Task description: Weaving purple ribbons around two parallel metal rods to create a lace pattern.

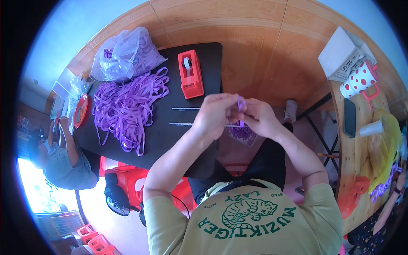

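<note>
My left hand (pixel 212 114) and my right hand (pixel 262 119) meet just off the right edge of the black table (pixel 193 148). Both are closed, fingertips pinching a narrow purple ribbon (pixel 241 104) that is bent into a small loop at the top. Two thin metal rods (pixel 180 124) run along the tabletop toward my left hand, which hides part of them. The ribbon's lower end hangs by the nearer rod's tip. Beneath my hands, partly covered by them, a clear container (pixel 246 139) holds small purple pieces.
A tangled heap of purple ribbon (pixel 123 106) lies left on the table, before a stuffed plastic bag (pixel 125 59). A red tape dispenser (pixel 191 80) stands behind the rods. On the wooden table (pixel 355 161) at right are a dotted tumbler (pixel 357 83) and a phone (pixel 349 118). People sit at both sides.
</note>
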{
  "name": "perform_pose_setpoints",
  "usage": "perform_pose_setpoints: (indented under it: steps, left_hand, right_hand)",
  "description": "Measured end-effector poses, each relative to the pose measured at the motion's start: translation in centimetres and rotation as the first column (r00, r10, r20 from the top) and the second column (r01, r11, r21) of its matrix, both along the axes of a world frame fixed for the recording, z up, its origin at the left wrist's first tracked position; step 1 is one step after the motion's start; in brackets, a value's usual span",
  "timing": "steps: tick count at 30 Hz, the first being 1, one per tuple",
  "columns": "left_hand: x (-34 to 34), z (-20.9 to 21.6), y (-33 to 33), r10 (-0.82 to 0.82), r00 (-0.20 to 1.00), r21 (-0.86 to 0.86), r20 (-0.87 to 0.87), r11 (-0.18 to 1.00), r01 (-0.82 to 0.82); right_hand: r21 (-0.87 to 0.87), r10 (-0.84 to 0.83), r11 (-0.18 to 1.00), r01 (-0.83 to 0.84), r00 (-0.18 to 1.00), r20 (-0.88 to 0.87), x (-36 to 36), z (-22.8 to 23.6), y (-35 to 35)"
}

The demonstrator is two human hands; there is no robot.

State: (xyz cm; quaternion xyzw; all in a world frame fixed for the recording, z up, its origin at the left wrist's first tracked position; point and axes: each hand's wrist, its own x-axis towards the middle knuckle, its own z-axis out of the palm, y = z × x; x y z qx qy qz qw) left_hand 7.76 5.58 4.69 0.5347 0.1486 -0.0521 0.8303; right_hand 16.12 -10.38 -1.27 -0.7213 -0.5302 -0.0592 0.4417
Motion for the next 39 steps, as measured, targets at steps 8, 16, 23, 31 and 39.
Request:
perform_pose_setpoints:
  steps: [8, 16, 23, 31, 39]
  left_hand:
    - [-7.3, 0.6, -4.1, 0.105, 0.98, -0.01, 0.17, 0.994, -0.105]
    - [-9.0, -4.0, -6.5, 0.185, 0.965, 0.227, 0.188, 0.947, -0.226]
    - [-0.4, -1.7, 0.1, 0.008, 0.977, 0.578, 0.212, 0.805, -0.132]
    - [2.3, -1.5, 0.1, -0.107, 0.994, 0.438, -0.005, 0.893, 0.098]
    - [3.1, -2.6, 1.0, -0.124, 0.988, 0.309, -0.093, 0.94, 0.147]
  right_hand:
    - [0.026, 0.107, 0.991, -0.128, 0.679, -0.726, 2.9, 0.3, 0.8]
    - [0.137, 0.206, 0.975, -0.175, 0.481, -0.852, 4.0, 0.7, 0.9]
    - [0.073, 0.198, 0.967, -0.245, 0.535, -0.821, 4.3, 3.7, 1.0]
    - [0.047, 0.152, 0.977, -0.209, 0.525, -0.837, 5.3, 3.1, 1.4]
    - [0.059, 0.177, 0.975, -0.215, 0.581, -0.795, 7.1, 2.8, 1.6]
